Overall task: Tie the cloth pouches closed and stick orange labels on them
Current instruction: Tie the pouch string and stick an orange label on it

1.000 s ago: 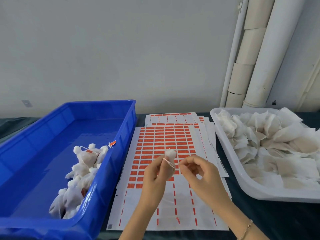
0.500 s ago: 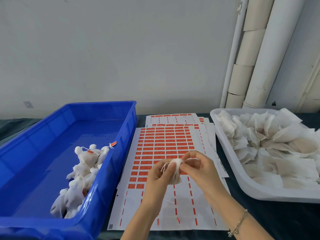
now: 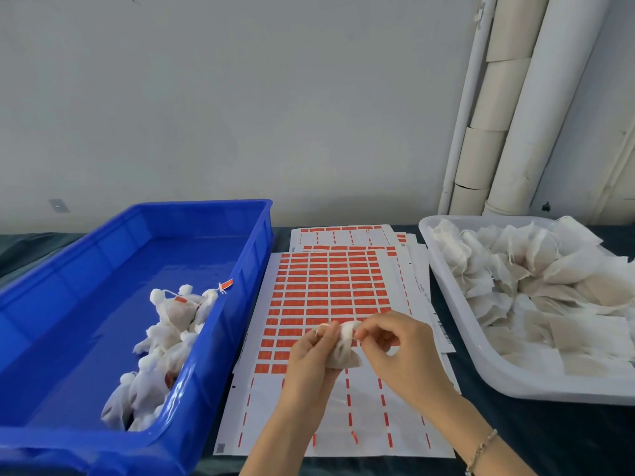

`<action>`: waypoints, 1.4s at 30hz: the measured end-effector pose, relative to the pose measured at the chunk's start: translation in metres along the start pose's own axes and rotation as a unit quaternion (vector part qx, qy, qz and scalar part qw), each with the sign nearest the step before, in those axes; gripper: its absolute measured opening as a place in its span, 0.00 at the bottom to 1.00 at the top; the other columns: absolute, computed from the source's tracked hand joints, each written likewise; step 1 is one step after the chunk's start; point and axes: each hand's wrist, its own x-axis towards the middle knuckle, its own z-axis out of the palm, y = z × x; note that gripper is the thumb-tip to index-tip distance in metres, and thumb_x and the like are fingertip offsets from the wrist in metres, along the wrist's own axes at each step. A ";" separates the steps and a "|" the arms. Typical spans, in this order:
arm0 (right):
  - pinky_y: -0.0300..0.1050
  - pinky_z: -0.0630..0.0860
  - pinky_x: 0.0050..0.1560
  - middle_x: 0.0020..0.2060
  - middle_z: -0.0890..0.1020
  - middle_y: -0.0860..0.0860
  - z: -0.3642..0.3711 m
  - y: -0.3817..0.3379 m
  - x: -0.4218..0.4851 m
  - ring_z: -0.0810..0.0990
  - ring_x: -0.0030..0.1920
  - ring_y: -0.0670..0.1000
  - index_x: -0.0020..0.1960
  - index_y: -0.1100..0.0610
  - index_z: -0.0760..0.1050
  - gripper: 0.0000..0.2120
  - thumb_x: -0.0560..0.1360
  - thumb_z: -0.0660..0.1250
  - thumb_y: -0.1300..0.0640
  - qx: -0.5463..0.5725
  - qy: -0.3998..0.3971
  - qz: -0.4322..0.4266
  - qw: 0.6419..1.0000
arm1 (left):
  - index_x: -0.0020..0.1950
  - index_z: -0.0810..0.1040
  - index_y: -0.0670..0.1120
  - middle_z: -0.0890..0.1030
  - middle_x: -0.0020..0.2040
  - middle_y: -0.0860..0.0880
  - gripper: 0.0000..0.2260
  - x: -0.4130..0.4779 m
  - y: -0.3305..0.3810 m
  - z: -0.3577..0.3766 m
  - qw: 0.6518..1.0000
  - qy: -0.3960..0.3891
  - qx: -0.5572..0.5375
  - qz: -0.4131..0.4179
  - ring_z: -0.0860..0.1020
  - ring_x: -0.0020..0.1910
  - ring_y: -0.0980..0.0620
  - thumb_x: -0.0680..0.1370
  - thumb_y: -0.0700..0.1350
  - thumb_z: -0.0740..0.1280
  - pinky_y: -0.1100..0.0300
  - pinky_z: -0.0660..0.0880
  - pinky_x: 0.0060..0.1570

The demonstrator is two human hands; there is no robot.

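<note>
Left hand (image 3: pixel 309 362) grips a white cloth pouch (image 3: pixel 343 353) from the side, fingers curled round its body. Right hand (image 3: pixel 402 355) pinches the pouch's gathered neck between thumb and fingertips. The pouch is held above the sheet of orange labels (image 3: pixel 330 293), which lies flat on the table. Tied, labelled pouches (image 3: pixel 165 338) are heaped in the blue bin (image 3: pixel 247 286) on the left. Untied pouches (image 3: pixel 549 297) fill the white tray (image 3: pixel 481 369) on the right.
</note>
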 end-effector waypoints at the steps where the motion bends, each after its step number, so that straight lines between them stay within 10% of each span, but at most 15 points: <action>1: 0.27 0.76 0.42 0.39 0.82 0.41 0.000 0.000 -0.001 0.80 0.40 0.44 0.39 0.42 0.77 0.13 0.70 0.75 0.60 -0.021 0.006 -0.007 1.000 | 0.49 0.81 0.39 0.82 0.46 0.40 0.16 0.000 0.000 0.001 1.000 -0.002 -0.002 0.002 0.80 0.46 0.44 0.69 0.50 0.69 0.52 0.79 0.52; 6: 0.29 0.73 0.49 0.46 0.83 0.49 0.003 0.002 -0.004 0.81 0.45 0.48 0.52 0.55 0.83 0.09 0.72 0.74 0.59 -0.116 0.000 -0.028 0.993 | 0.44 0.84 0.44 0.83 0.45 0.42 0.12 -0.003 0.003 0.005 1.000 -0.012 0.009 0.022 0.80 0.45 0.45 0.69 0.51 0.69 0.51 0.77 0.54; 16: 0.19 0.68 0.50 0.41 0.84 0.53 0.008 0.002 -0.012 0.77 0.44 0.42 0.47 0.62 0.84 0.11 0.64 0.74 0.62 -0.089 0.098 -0.109 0.985 | 0.50 0.80 0.41 0.82 0.44 0.44 0.21 -0.012 0.010 0.013 0.998 0.004 0.036 0.055 0.80 0.43 0.46 0.64 0.52 0.72 0.57 0.78 0.45; 42: 0.20 0.70 0.44 0.42 0.79 0.42 -0.005 0.002 0.006 0.79 0.42 0.39 0.45 0.54 0.81 0.06 0.68 0.75 0.56 -0.012 -0.035 -0.043 0.998 | 0.39 0.83 0.48 0.84 0.38 0.50 0.03 -0.015 0.014 0.001 0.986 0.012 0.151 0.071 0.82 0.39 0.52 0.70 0.47 0.73 0.67 0.76 0.39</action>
